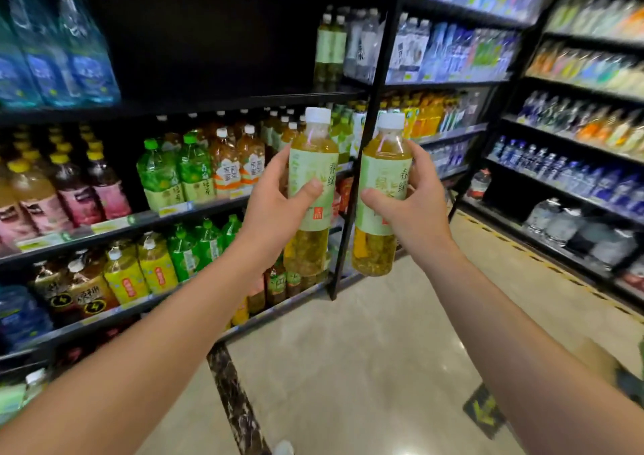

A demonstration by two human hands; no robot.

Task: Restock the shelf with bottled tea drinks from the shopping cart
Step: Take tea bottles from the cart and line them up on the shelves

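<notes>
Both hands clamped, one tea bottle each: our left hand (278,189) wraps the left bottle (311,193) around its label, thumb across the front; our right hand (414,196) does the same on the right bottle (381,196). Bottles upright, white caps up, side by side, just apart, raised at chest height.

Shelving (209,100) fills the view left and ahead. The upper tier is mostly bare and dark, with two matching green-label bottles (329,48) standing at its right end beside the upright post (369,147). Lower tiers are packed with mixed drinks. We judge the bare stretch next to those two is where ours go, hence the upright, mid-body hold: ready to set down on their bases without turning.

Tiled floor (366,332) below. Cart not in view.

Each bottle sits deep in its palm, fingers behind, base hanging free below the hand.
</notes>
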